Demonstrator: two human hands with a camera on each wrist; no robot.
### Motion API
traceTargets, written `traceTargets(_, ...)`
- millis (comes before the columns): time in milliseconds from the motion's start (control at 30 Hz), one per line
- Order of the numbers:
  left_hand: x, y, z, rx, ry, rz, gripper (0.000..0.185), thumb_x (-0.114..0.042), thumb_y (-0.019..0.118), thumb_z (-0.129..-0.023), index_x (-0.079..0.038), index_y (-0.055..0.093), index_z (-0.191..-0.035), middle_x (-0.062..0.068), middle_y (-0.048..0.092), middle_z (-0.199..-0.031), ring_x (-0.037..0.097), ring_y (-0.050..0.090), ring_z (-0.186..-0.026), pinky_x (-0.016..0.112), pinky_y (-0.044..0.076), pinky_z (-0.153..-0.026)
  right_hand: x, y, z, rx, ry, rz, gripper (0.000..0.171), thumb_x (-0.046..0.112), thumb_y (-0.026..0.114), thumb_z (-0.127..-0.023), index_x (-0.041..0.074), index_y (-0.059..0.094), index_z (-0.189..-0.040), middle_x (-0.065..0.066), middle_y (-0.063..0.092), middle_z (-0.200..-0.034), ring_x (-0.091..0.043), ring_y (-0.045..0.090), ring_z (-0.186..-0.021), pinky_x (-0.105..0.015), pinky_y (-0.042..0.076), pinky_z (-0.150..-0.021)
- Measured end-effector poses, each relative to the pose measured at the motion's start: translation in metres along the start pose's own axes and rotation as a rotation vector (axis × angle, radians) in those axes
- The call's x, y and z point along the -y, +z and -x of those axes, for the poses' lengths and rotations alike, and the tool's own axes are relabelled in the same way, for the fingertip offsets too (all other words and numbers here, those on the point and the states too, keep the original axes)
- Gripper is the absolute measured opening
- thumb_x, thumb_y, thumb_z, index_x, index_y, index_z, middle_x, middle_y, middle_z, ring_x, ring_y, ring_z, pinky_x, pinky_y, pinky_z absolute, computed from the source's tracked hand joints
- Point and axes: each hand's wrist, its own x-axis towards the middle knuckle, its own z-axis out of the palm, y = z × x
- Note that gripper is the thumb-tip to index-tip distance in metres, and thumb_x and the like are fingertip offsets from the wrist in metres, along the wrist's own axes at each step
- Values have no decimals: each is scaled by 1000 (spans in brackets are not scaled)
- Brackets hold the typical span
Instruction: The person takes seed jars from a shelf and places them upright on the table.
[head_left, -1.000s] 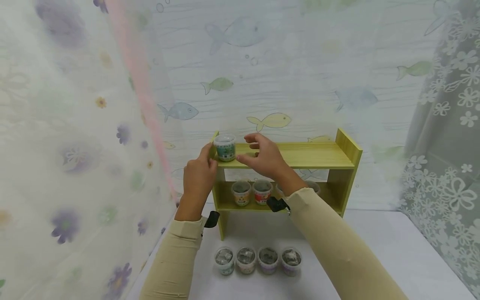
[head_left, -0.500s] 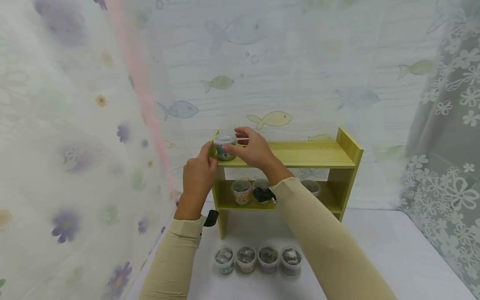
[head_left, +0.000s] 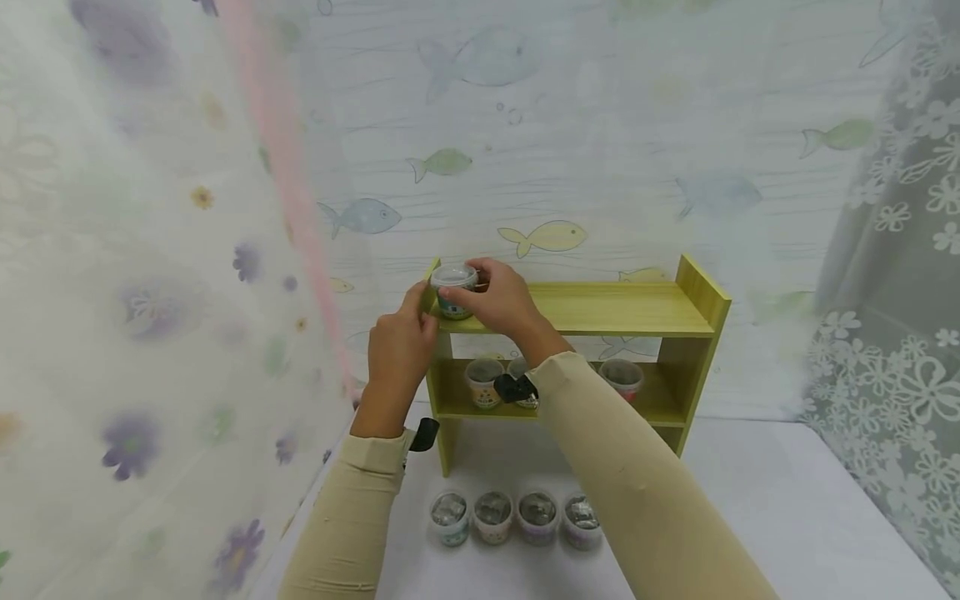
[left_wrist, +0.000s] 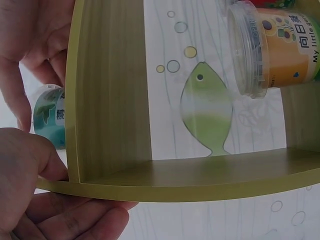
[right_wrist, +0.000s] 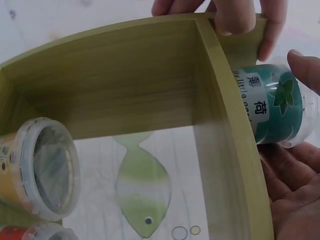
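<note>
A teal plastic cup (head_left: pixel 455 302) with a clear lid and a mint-leaf label (right_wrist: pixel 272 102) stands upright at the left end of the top board of a yellow-green wooden shelf (head_left: pixel 618 310). Around its right side my right hand (head_left: pixel 504 302) holds it, thumb in front and fingers behind. My left hand (head_left: pixel 397 354) grips the shelf's left side panel next to the cup. In the left wrist view, the left hand's thumb and fingers (left_wrist: pixel 80 217) lie on opposite sides of that panel.
On the middle board sit an orange-labelled cup (head_left: pixel 483 383), a cup at the right (head_left: pixel 622 379) and others partly hidden by my right arm. A row of several lidded cups (head_left: pixel 492 518) stands on the white tabletop (head_left: pixel 750 500) in front. Patterned curtains (head_left: pixel 525 150) hang behind and beside.
My right hand has moved left from beside the teal cup and closed around it. The left hand keeps its place on the side panel.
</note>
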Motion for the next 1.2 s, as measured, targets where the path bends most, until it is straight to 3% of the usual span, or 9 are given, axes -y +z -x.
traceTargets(200, -1, -1, 0, 12, -3, -5, 51, -13, 57, -99, -18, 54, -149, 9, 51, -50, 22, 38, -41, 36, 32, -41, 4, -3, 3, -12, 21, 0, 73, 53, 74, -90, 15, 50, -148, -8, 61, -136, -24, 62, -117, -44, 55, -94)
traceTargets(533, -2, -2, -1, -8, -4, -2, 50, -13, 54, -98, -19, 56, -147, 20, 67, -66, 29, 50, -45, 42, 41, -45, 6, -15, 9, -24, 37, 45, 71, 54, 75, -88, 17, 54, -144, -7, 61, -136, -26, 61, -117, -46, 54, -94)
traceTargets(800, -1, -2, 0, -13, -24, -4, 51, -14, 56, -96, -19, 56, -147, 19, 67, -68, 32, 52, -48, 46, 44, -48, 5, -24, 18, 3, 40, 39, 63, 52, 74, -89, 17, 57, -139, -7, 64, -127, -24, 64, -103, -42, 56, -83)
traceTargets(1200, -2, -1, 1, -15, -23, 2, 51, -14, 55, -97, -20, 57, -147, 15, 59, -59, 28, 45, -46, 40, 37, -45, 3, -40, 31, 26, 23, 76, 52, 49, 74, -91, 18, 61, -130, -8, 67, -119, -25, 66, -95, -40, 56, -76)
